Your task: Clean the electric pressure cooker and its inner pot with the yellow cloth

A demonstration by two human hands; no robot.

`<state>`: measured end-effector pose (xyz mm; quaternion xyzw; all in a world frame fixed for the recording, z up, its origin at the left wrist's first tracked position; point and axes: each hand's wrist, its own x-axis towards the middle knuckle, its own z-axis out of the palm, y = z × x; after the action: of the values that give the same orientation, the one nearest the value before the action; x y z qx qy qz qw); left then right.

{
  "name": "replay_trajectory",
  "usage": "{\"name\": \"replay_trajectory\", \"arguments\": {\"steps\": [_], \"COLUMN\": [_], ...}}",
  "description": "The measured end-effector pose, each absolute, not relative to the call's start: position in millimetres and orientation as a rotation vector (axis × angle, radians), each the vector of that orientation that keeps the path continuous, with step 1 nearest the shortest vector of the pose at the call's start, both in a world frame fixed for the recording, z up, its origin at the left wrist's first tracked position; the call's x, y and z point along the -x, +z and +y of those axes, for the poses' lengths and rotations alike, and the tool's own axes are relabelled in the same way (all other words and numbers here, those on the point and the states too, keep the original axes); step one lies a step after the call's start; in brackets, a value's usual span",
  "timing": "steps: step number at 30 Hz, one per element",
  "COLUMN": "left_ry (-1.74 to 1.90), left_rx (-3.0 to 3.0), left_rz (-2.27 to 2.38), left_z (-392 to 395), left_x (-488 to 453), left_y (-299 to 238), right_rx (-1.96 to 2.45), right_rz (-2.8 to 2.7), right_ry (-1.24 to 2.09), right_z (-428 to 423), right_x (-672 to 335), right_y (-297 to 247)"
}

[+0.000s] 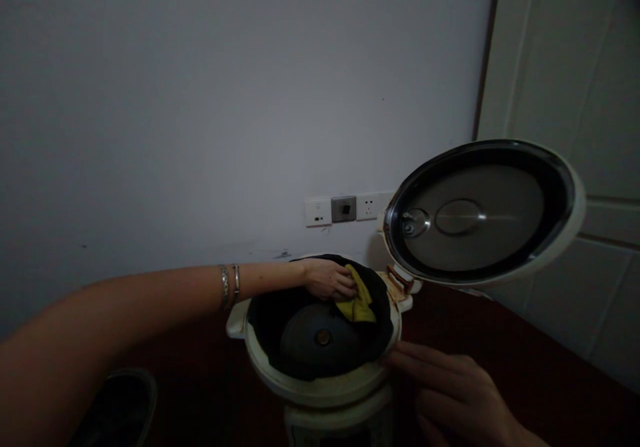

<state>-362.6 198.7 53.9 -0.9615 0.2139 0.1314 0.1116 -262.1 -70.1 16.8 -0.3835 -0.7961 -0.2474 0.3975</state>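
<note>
A white rice cooker [260, 360] stands on a dark table with no inner pot in it, so its dark cavity and heating plate [300, 340] show. My left hand [327, 278] reaches inside, closed around a yellow cloth [361, 304] that lies against the far right part of the inner wall. Two bracelets circle that wrist. Stretched-out fingers of my right hand [457, 387] touch the outside of the cooker's right rim; its lower fingers are dim and partly hidden. The lid [505, 220] is raised and tilts to the right from a stained hinge [400, 280].
Behind the cooker, wall sockets [369, 207] and a grey switch plate [344, 209] sit low on the pale wall. At the lower left, a dark round bowl or pot [150, 394] is partly covered by my left arm. A pale panelled door [555, 87] is at the right.
</note>
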Motion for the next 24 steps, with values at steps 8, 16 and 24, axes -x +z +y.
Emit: {"name": "replay_trajectory", "arguments": {"steps": [8, 16, 24], "left_ry": [0.303, 0.959, 1.377], "left_rx": [2.665, 2.988, 3.625], "left_rz": [0.052, -0.732, -0.892], "left_z": [201.5, 147.1, 117.4], "left_x": [421.0, 453.4, 411.8], "left_y": [53.0, 42.9, 56.3], "right_rx": [0.957, 0.921, 0.957], "right_rz": [-2.015, -1.985, -2.004], "right_ry": [-0.672, -0.672, -0.628], "right_z": [-71.6, -73.1, -70.4], "right_x": [264.5, 265.5, 265.5], "right_y": [23.1, 25.2, 25.3]}}
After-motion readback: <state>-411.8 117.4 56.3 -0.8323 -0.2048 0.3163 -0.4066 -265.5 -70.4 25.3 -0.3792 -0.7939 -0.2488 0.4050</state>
